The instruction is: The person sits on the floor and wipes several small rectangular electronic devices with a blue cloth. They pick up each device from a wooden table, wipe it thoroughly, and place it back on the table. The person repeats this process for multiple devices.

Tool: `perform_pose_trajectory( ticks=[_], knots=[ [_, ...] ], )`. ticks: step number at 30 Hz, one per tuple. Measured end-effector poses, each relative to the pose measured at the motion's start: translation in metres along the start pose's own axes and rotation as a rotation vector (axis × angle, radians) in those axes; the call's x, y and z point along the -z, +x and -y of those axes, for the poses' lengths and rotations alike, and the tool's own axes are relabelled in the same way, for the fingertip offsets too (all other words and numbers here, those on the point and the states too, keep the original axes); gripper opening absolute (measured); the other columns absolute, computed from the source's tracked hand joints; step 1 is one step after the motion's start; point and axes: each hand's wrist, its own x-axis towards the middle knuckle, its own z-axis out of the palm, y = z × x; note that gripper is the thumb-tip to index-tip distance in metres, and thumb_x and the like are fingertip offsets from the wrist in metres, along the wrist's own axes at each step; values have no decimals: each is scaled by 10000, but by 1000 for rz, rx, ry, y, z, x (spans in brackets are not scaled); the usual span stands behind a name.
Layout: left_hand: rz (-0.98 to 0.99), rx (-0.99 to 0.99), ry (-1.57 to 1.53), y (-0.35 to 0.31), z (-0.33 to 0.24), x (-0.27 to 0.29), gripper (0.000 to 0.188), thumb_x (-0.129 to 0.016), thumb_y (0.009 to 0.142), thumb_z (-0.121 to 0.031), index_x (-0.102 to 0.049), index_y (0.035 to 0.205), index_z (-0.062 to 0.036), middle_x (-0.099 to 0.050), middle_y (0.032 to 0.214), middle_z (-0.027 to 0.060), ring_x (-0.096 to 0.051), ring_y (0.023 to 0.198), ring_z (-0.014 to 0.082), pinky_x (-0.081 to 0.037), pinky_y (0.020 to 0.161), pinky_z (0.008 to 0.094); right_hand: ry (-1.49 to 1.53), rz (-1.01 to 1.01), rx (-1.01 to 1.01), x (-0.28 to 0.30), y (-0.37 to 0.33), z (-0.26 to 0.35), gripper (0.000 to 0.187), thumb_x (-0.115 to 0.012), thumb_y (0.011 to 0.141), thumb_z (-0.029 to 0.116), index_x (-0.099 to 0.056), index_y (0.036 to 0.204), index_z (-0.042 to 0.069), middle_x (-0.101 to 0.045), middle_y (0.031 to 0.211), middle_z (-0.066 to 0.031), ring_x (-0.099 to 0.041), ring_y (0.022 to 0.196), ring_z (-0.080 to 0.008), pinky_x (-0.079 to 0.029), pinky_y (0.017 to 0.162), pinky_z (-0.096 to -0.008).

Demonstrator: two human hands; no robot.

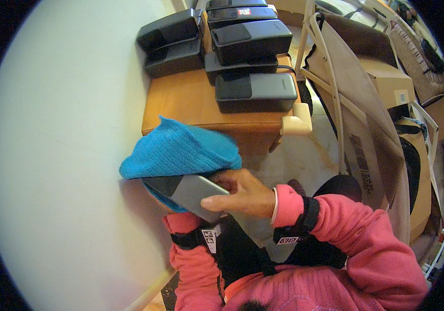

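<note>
My right hand (245,193) grips the free end of a grey-and-black box-shaped device (196,194), thumb on top. The device's other end goes under a bright blue knitted piece (180,150), which looks like a hat or a pouch and bulges upward. Only a sliver of my left hand (166,207) shows at the lower edge of the blue knit, beneath the device. Its fingers are hidden, so what they hold cannot be made out.
Ahead, a wooden table (175,98) bears several similar devices (255,92), some stacked, with a pale padded corner guard (297,120). A white wall (66,145) stands close on the left. Folded brown fabric on a frame (367,140) and cardboard boxes (388,83) fill the right.
</note>
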Motion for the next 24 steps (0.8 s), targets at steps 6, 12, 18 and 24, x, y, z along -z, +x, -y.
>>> perform_pose_trajectory(
  ticks=[6, 12, 18, 24],
  knots=[
    [-26, -37, 129, 5, -9, 16, 383, -499, 925, -404, -517, 1154, -97, -578, 1112, 85, -559, 994, 221, -448, 891, 397, 347, 146, -207, 12, 0, 7, 542, -690, 820, 336, -545, 1169, -52, -661, 985, -144, -675, 818, -234, -580, 674, -332],
    [22, 97, 114, -22, 16, 18, 411, -463, 939, -418, -504, 1192, -96, -571, 1133, 84, -557, 1005, 226, -449, 895, 397, 498, 213, -228, 16, -2, 1, 527, -645, 840, 383, -567, 1125, -53, -672, 907, -166, -687, 772, -250, -582, 604, -331],
    [-10, 63, 67, -37, 13, -15, 441, -428, 953, -432, -491, 1230, -96, -563, 1154, 83, -555, 1016, 231, -450, 898, 396, 282, 84, -180, 14, 3, -3, 515, -681, 810, 393, -602, 1077, -40, -668, 896, -160, -678, 733, -253, -567, 593, -316],
    [-217, 163, -268, -37, -5, -66, 484, -371, 963, -468, -487, 1267, -110, -572, 1154, 88, -568, 1023, 259, -466, 888, 419, -62, -36, 63, 13, 11, -2, 588, -702, 781, 450, -606, 1068, -53, -664, 925, -177, -663, 799, -248, -535, 664, -320]
  ],
)
